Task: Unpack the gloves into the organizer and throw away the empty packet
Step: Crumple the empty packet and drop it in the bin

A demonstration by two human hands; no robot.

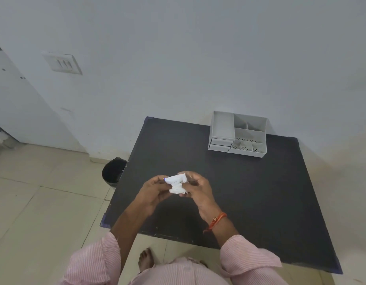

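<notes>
Two hands, left (152, 190) and right (195, 187), pinch one white crumpled packet (176, 184) between them above the worktop (250, 192); no writing readable. One organizer (237, 134) sits far beyond the grip, one bin (113, 170) to its left.

White wall (178, 48), beige tiled floor (34, 202)
</notes>
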